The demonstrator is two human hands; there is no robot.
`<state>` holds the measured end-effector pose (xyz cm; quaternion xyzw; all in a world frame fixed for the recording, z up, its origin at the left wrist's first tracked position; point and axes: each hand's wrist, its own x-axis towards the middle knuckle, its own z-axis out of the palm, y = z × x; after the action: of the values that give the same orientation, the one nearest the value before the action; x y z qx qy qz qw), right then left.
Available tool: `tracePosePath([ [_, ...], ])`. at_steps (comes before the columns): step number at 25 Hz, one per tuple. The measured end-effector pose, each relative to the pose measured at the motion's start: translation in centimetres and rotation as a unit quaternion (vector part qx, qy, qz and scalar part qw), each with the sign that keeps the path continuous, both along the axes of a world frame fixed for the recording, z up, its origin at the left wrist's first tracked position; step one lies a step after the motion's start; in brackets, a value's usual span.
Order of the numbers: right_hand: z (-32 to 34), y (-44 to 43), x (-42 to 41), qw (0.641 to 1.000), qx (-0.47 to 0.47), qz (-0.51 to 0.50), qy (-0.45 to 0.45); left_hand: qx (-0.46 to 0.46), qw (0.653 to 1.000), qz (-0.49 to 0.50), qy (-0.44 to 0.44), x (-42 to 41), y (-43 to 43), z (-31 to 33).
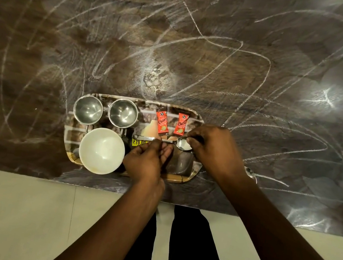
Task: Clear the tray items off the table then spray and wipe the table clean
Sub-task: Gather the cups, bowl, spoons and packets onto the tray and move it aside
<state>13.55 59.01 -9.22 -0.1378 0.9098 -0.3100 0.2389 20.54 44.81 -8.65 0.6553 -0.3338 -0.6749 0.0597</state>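
Fingers of right hand (213, 151) pinched on spoon (183, 146) bowl, left hand (146, 161) fingers curled round its handle

The left hand (146, 161) covers part of the spoon (182, 144)'s handle, so whether its fingers pinch it cannot be told. It also cuts off the yellow price sticker (139, 142) after "79" and hides part of the tray (195, 113)'s near rim. The right hand (214, 149) hides much of the tray's right end, and its wrist covers most of a second spoon (249, 172). The small print on the two sachets (162, 121) is unreadable.
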Motion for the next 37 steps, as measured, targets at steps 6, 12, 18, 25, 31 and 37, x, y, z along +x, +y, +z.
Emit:
tracePosePath([
  [6, 2.3, 1.7, 0.3, 0.995, -0.036, -0.093, -0.015, 0.004, 0.998, -0.051, -0.021, 0.2, 0.3, 0.6],
  [12, 3.1, 8.4, 3.9, 0.954, -0.031, -0.297, 0.002, -0.007, 0.956, -0.290, 0.028, -0.8, 2.7, 3.2],
  [18, 1.6, 12.3, 8.6, 0.929, 0.010, -0.370, -0.008, -0.272, 0.717, -0.621, 0.161, -3.7, 6.7, 1.7],
  [25, -0.8, 11.8, 11.3, 0.829, -0.153, -0.521, -0.133, -0.267, 0.705, -0.653, 0.073, -5.7, 9.9, 0.8],
  [31, 0.1, 11.7, 10.3, 0.749, -0.262, -0.588, -0.158, -0.207, 0.819, -0.529, 0.077, -3.8, 9.9, 0.4],
  [37, 3.5, 10.6, 9.1, 0.790, -0.282, -0.525, -0.143, -0.022, 0.948, -0.303, 0.095, 0.1, 8.4, 3.9],
])
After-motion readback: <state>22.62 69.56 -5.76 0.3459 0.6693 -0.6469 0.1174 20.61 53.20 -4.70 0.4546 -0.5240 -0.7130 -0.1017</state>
